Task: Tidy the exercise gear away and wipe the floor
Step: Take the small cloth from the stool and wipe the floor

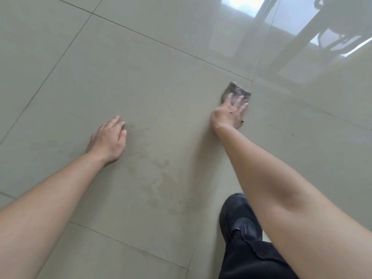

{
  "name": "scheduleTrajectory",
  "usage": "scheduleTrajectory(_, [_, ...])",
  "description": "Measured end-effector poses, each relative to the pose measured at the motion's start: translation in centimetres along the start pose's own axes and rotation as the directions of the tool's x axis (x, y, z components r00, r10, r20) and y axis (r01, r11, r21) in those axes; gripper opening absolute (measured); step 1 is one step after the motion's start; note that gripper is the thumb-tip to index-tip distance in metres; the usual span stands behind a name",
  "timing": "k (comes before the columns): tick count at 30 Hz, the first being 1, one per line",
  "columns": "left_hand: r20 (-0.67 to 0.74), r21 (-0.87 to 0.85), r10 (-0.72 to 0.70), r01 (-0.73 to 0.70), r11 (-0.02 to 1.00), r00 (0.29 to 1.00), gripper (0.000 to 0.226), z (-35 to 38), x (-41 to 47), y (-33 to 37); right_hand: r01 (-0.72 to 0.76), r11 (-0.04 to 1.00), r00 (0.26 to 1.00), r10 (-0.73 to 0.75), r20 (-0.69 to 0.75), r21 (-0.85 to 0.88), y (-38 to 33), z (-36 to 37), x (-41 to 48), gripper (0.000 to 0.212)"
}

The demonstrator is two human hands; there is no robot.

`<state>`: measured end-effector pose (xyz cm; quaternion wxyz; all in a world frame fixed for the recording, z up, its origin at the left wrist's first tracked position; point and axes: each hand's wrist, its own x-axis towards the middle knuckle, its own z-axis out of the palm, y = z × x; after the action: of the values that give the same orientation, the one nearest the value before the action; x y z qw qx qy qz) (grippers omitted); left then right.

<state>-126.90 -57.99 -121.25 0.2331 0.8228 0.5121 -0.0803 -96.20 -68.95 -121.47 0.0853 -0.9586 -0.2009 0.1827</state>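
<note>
Nearest, a black shoe [239, 218] stands on the tiled floor [141, 77]. Left hand [107, 140] rests flat, fingers together, open tile around. Right hand [229, 113], fingers spread, presses a grey, blurred cloth [235, 91] beside a grout corner.

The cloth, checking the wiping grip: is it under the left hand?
No, the grey cloth lies under the spread right hand; the left hand is bare.

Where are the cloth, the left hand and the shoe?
cloth [235, 90]: head view, on the grey part beyond the fingers.
left hand [109, 140]: head view, on the back of the hand.
shoe [237, 216]: head view, on the black upper near the toe.
</note>
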Motion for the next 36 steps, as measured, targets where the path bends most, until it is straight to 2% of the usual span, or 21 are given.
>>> scheduleTrajectory(2, [-0.081, -0.016, -0.045, 0.043, 0.999, 0.996, 0.044, -0.3, 0.0, 0.1, 0.247, 0.969, 0.967, -0.246, 0.062, -0.005, -4.0, 2.5, -3.2, 0.069])
scheduleTrajectory(3, [-0.120, -0.019, -0.078, 0.077, 0.997, 0.990, 0.045, -0.4, 0.1, 0.2, 0.392, 0.920, 0.914, -0.389, 0.118, -0.011, -5.8, 3.5, -4.7, 0.069])
scheduleTrajectory(6, [-0.186, -0.059, -0.212, 0.205, 0.977, 0.959, 0.055, -0.5, 0.9, 0.3, 0.745, 0.667, 0.643, -0.706, 0.296, -0.027, -8.4, 4.3, -5.8, 0.064])
scheduleTrajectory(8, [-0.187, -0.066, -0.271, 0.264, 0.962, 0.944, 0.064, -0.4, 1.7, -0.5, 0.839, 0.543, 0.521, -0.782, 0.340, -0.036, -7.5, 3.2, -3.2, 0.061])
scheduleTrajectory(9, [-0.176, -0.055, -0.296, 0.291, 0.955, 0.939, 0.070, -0.2, 2.1, -1.2, 0.841, 0.537, 0.526, -0.789, 0.317, -0.059, -6.5, 2.5, -1.3, 0.061])
scheduleTrajectory(10, [-0.154, -0.039, -0.327, 0.325, 0.945, 0.932, 0.075, 0.0, 2.6, -1.8, 0.803, 0.589, 0.590, -0.763, 0.266, -0.090, -4.9, 1.5, 1.1, 0.063])
scheduleTrajectory(11, [-0.131, -0.017, -0.356, 0.357, 0.934, 0.925, 0.080, 0.3, 2.9, -2.3, 0.713, 0.692, 0.699, -0.689, 0.190, -0.116, -3.1, 0.3, 3.6, 0.064])
scheduleTrajectory(13, [-0.125, 0.026, -0.370, 0.376, 0.926, 0.920, 0.084, 0.9, 3.3, -3.0, 0.391, 0.913, 0.920, -0.393, 0.010, -0.119, 0.6, -1.9, 8.0, 0.066])
scheduleTrajectory(14, [-0.122, 0.036, -0.367, 0.373, 0.927, 0.922, 0.085, 1.0, 3.4, -3.1, 0.197, 0.976, 0.977, -0.204, -0.064, -0.094, 1.9, -2.7, 9.4, 0.066])
scheduleTrajectory(16, [-0.053, 0.041, -0.372, 0.375, 0.926, 0.927, 0.088, 0.7, 3.7, -2.9, -0.086, 0.995, 0.989, 0.081, -0.123, -0.041, 2.0, -2.9, 10.3, 0.065])
scheduleTrajectory(17, [-0.003, 0.045, -0.379, 0.379, 0.924, 0.925, 0.092, 0.5, 3.7, -2.9, -0.142, 0.990, 0.981, 0.138, -0.133, -0.018, 0.7, -2.4, 10.0, 0.065])
scheduleTrajectory(19, [0.068, 0.054, -0.393, 0.390, 0.919, 0.917, 0.103, 0.0, 3.6, -2.8, -0.118, 0.993, 0.983, 0.118, -0.139, 0.013, -3.7, -0.7, 8.3, 0.064])
scheduleTrajectory(22, [0.107, 0.062, -0.392, 0.387, 0.920, 0.914, 0.116, -0.6, 3.4, -2.5, 0.153, 0.988, 0.985, -0.155, -0.082, -0.028, -12.3, 3.2, 5.2, 0.069])
scheduleTrajectory(24, [0.131, 0.059, -0.392, 0.388, 0.920, 0.910, 0.122, -0.9, 3.3, -2.3, 0.421, 0.904, 0.907, -0.421, 0.013, -0.078, -17.8, 5.7, 2.1, 0.070])
scheduleTrajectory(27, [0.174, 0.037, -0.393, 0.393, 0.919, 0.903, 0.133, -1.5, 3.2, -2.2, 0.775, 0.629, 0.625, -0.748, 0.223, -0.060, -23.6, 8.4, -3.1, 0.065])
scheduleTrajectory(30, [0.208, 0.029, -0.387, 0.390, 0.921, 0.898, 0.146, -1.8, 3.2, -2.2, 0.925, 0.380, 0.355, -0.854, 0.380, -0.010, -25.1, 8.7, -4.1, 0.063])
scheduleTrajectory(31, [0.222, 0.034, -0.385, 0.387, 0.921, 0.896, 0.150, -2.0, 3.2, -2.1, 0.946, 0.323, 0.293, -0.868, 0.401, 0.007, -24.7, 8.3, -2.9, 0.063])
scheduleTrajectory(32, [0.242, 0.041, -0.385, 0.387, 0.921, 0.891, 0.155, -2.2, 3.2, -2.1, 0.956, 0.294, 0.266, -0.877, 0.401, 0.010, -24.0, 7.5, -1.2, 0.063])
scheduleTrajectory(33, [0.267, 0.049, -0.381, 0.383, 0.923, 0.885, 0.160, -2.4, 3.2, -2.1, 0.947, 0.321, 0.300, -0.876, 0.377, -0.007, -23.0, 6.6, 1.0, 0.061])
scheduleTrajectory(34, [0.293, 0.056, -0.376, 0.377, 0.924, 0.879, 0.163, -2.5, 3.3, -2.1, 0.912, 0.408, 0.398, -0.858, 0.324, -0.039, -21.7, 5.4, 3.4, 0.060])
scheduleTrajectory(36, [0.329, 0.062, -0.366, 0.367, 0.928, 0.871, 0.168, -2.8, 3.4, -2.2, 0.733, 0.677, 0.678, -0.716, 0.167, -0.072, -19.0, 2.9, 8.2, 0.061])
